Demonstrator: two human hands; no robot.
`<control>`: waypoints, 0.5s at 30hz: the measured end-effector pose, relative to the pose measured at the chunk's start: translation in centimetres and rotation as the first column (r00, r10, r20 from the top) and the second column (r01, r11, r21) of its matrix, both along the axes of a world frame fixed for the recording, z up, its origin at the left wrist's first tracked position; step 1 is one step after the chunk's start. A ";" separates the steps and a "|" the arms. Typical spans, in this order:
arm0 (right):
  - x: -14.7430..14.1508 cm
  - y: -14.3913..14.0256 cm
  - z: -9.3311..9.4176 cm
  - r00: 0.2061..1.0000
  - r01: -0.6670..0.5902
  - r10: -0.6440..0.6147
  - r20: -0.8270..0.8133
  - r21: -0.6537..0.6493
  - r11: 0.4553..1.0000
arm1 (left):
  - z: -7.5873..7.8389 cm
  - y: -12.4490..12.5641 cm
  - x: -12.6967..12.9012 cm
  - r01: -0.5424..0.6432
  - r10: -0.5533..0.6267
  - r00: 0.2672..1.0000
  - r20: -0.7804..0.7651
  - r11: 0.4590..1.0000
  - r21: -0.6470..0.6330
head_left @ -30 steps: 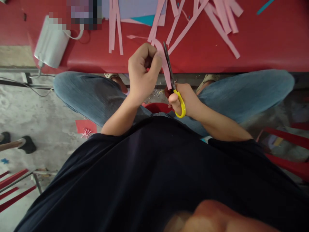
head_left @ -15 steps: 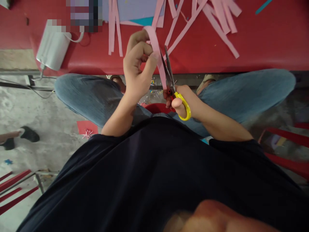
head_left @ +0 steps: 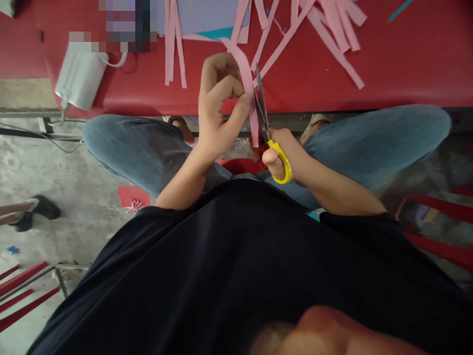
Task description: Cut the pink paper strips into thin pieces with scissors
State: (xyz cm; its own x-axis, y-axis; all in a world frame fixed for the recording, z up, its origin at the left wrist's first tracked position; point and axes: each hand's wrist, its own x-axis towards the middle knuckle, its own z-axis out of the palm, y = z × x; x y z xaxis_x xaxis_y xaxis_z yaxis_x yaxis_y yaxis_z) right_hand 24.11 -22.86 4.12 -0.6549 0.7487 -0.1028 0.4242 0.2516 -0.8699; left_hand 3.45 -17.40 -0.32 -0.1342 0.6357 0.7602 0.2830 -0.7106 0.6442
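Between thumb and finger, my left hand (head_left: pixel 220 108) pinches a pink strip (head_left: pixel 244 66) that curves over toward the table and hangs down past the thumb. My right hand (head_left: pixel 286 150) grips a pair of scissors (head_left: pixel 281 165) with yellow and red handles, thumb through the yellow loop. Their blades point up and away from me, slightly apart, close along the right side of the strip. Whether the blades touch the strip I cannot tell. Both hands are over my lap, just short of the table edge.
On the red table (head_left: pixel 140 96) lie several pink strips (head_left: pixel 284 47), lilac sheets (head_left: pixel 207 15), a blue strip (head_left: pixel 401 10) and a white power bank (head_left: pixel 81 76) with a cable. A red sheet (head_left: pixel 127 196) lies on the floor at left, near another person's feet (head_left: pixel 44 207).
My left hand has shifted right and slightly toward me with the pink strip, whose lower end now hangs lower beside the scissors. My right hand has hardly moved.
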 end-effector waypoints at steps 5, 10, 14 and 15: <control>-0.1 0.2 0.9 0.999 -0.032 0.032 -0.014 0.042 0.999 | -0.5 -0.5 -0.3 0.068 -0.071 0.996 -0.052 0.996 -0.057; -0.1 0.2 0.8 1.000 -0.016 0.015 0.023 0.077 0.997 | -0.9 -0.8 -0.8 0.142 -0.158 0.984 -0.079 0.973 -0.181; -0.1 0.3 0.7 0.999 -0.002 -0.002 0.041 0.091 0.996 | -1.3 -0.8 -0.8 0.175 -0.198 0.975 -0.097 0.964 -0.200; -0.1 0.3 0.7 0.999 0.004 -0.008 0.046 0.098 0.995 | -1.3 -0.9 -0.7 0.173 -0.200 0.973 -0.114 0.962 -0.210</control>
State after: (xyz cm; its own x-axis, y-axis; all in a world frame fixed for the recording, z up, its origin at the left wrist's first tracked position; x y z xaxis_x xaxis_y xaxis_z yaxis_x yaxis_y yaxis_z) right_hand 23.99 -22.52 4.84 -0.6464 0.7607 -0.0588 0.4653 0.3320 -0.8206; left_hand 2.72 -18.31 -1.64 0.0946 0.7791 0.6197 0.2504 -0.6211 0.7426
